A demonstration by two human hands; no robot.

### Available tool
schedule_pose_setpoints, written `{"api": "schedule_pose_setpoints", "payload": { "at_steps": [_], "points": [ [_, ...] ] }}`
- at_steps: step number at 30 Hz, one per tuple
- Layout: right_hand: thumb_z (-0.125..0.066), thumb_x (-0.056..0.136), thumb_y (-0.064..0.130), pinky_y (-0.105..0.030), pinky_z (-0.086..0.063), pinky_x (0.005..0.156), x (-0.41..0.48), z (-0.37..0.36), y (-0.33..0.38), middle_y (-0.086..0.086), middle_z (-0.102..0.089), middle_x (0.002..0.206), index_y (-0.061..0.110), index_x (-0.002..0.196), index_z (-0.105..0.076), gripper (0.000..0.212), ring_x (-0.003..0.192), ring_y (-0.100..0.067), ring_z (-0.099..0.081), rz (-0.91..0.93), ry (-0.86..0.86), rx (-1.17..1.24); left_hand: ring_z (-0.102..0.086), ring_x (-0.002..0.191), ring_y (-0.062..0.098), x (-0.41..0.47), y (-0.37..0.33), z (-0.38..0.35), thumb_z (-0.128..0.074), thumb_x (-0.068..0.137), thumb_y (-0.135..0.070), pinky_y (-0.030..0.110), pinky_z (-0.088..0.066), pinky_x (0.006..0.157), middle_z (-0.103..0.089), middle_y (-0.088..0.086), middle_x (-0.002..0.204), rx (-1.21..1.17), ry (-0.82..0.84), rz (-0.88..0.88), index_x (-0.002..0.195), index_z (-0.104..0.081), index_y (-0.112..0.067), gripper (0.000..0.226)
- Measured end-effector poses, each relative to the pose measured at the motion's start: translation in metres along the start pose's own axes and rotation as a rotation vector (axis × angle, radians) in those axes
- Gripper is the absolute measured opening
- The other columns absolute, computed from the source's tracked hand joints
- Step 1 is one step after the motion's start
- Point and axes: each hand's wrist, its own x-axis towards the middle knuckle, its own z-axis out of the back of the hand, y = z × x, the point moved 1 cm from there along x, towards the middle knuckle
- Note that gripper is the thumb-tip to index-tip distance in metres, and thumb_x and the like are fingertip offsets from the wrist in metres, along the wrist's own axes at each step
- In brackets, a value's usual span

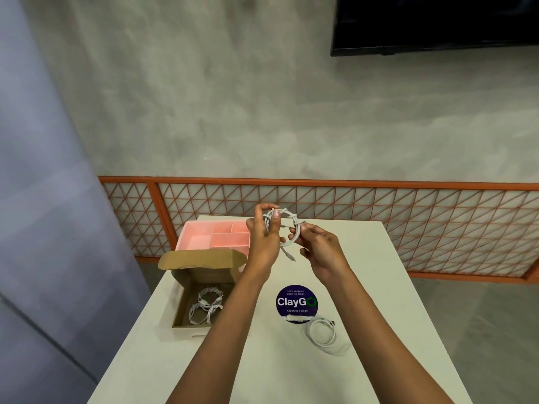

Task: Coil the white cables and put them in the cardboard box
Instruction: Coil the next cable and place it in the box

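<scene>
Head view shows a white cable (pixel 287 244) wound into a small round coil of several turns. One turn is wrapped across its top, and a short tail with a plug hangs free below the loop. The coil is held up in the air above the far half of the table (pixel 379 287), between the two hands.

The left grip (pixel 264 234) has its fingers curled round the left side of the coil. The right grip (pixel 319 249) pinches the right side between thumb and fingertips, so both are clamped on the cable.

Below and to the left, a cardboard box (pixel 180 298) stands open at the table's left edge, its lid flap tilted back. Inside lie coiled cables (pixel 205 306), white and bundled together on the box floor. Behind the box sits a pink divided tray (pixel 215 237).

Another loose cable (pixel 320 335) lies in slack loops on the table near the right arm, one end resting on a round dark sticker (pixel 296 301).
</scene>
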Motion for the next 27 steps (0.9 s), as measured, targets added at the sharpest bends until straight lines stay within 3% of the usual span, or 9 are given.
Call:
{"api": "schedule_pose_setpoints", "payload": {
  "at_steps": [2, 6, 10, 13, 17, 21, 24, 27],
  "points": [
    [-0.051, 0.095, 0.007, -0.024, -0.034, 0.063, 0.001, 0.001, 0.0, 0.002, -0.069, 0.072, 0.016, 0.089, -0.063, 0.016, 0.068, -0.005, -0.064, -0.037, 0.014, 0.014, -0.061, 0.099, 0.018, 0.0, 0.001, 0.001, -0.042, 0.099, -0.032, 0.033, -0.055, 0.079, -0.055, 0.007, 0.114, -0.107, 0.07, 0.063, 0.101, -0.047, -0.033, 0.004],
    [-0.053, 0.091, -0.001, -0.024, -0.031, 0.058, 0.003, 0.004, 0.0, 0.002, -0.071, 0.071, 0.018, 0.09, -0.052, 0.018, 0.062, -0.005, -0.065, -0.115, 0.053, 0.057, -0.062, 0.07, 0.009, 0.002, -0.007, 0.004, -0.042, 0.1, -0.016, 0.024, -0.052, 0.055, -0.059, 0.004, 0.089, -0.491, 0.157, 0.253, 0.095, -0.049, -0.018, 0.01],
    [-0.055, 0.088, -0.002, -0.023, -0.029, 0.057, 0.002, 0.005, 0.002, 0.003, -0.071, 0.065, 0.019, 0.088, -0.051, 0.021, 0.056, -0.003, -0.063, -0.107, 0.099, 0.026, -0.061, 0.053, 0.012, 0.004, -0.01, 0.007, -0.046, 0.096, -0.014, 0.025, -0.052, 0.052, -0.06, 0.003, 0.071, -0.745, 0.146, 0.436, 0.088, -0.053, -0.012, 0.011],
    [-0.057, 0.088, -0.001, -0.025, -0.033, 0.061, 0.001, 0.005, 0.002, 0.0, -0.071, 0.068, 0.018, 0.088, -0.052, 0.02, 0.061, -0.009, -0.062, -0.082, 0.108, -0.03, -0.051, 0.04, 0.007, 0.006, -0.011, 0.008, -0.053, 0.091, -0.013, 0.019, -0.045, 0.045, -0.054, 0.0, 0.066, -0.635, 0.147, 0.453, 0.088, -0.054, -0.012, 0.003],
    [-0.056, 0.089, 0.002, -0.027, -0.034, 0.064, 0.0, 0.006, 0.002, -0.002, -0.071, 0.071, 0.017, 0.085, -0.053, 0.017, 0.07, -0.014, -0.064, -0.075, 0.148, -0.056, -0.049, 0.051, 0.007, 0.004, -0.008, 0.014, -0.07, 0.078, 0.002, 0.019, -0.035, 0.045, -0.057, -0.003, 0.069, -0.347, 0.223, 0.314, 0.1, -0.063, -0.016, 0.029],
    [-0.057, 0.089, 0.005, -0.029, -0.037, 0.071, 0.0, 0.007, 0.002, -0.001, -0.07, 0.067, 0.017, 0.084, -0.054, 0.013, 0.069, -0.013, -0.065, -0.036, 0.174, -0.105, -0.057, 0.063, 0.009, 0.001, -0.01, 0.015, -0.081, 0.066, 0.001, 0.019, -0.037, 0.045, -0.065, -0.006, 0.068, -0.196, 0.146, 0.249, 0.089, -0.067, -0.017, 0.032],
    [-0.058, 0.091, 0.008, -0.03, -0.038, 0.076, 0.0, 0.008, 0.002, -0.005, -0.07, 0.078, 0.017, 0.084, -0.053, 0.012, 0.074, -0.014, -0.067, -0.035, 0.207, -0.118, -0.055, 0.06, 0.008, 0.002, -0.009, 0.015, -0.082, 0.065, 0.0, 0.019, -0.035, 0.043, -0.065, -0.004, 0.069, -0.187, 0.093, 0.246, 0.083, -0.065, -0.017, 0.03],
    [-0.057, 0.091, 0.008, -0.029, -0.037, 0.075, 0.0, 0.008, 0.005, -0.007, -0.069, 0.082, 0.017, 0.084, -0.052, 0.013, 0.07, -0.013, -0.067, 0.002, 0.223, -0.147, -0.05, 0.053, 0.01, 0.004, -0.007, 0.015, -0.076, 0.069, 0.005, 0.018, -0.028, 0.038, -0.059, 0.003, 0.07, -0.302, 0.08, 0.353, 0.076, -0.06, -0.017, 0.027]
  ]
}}
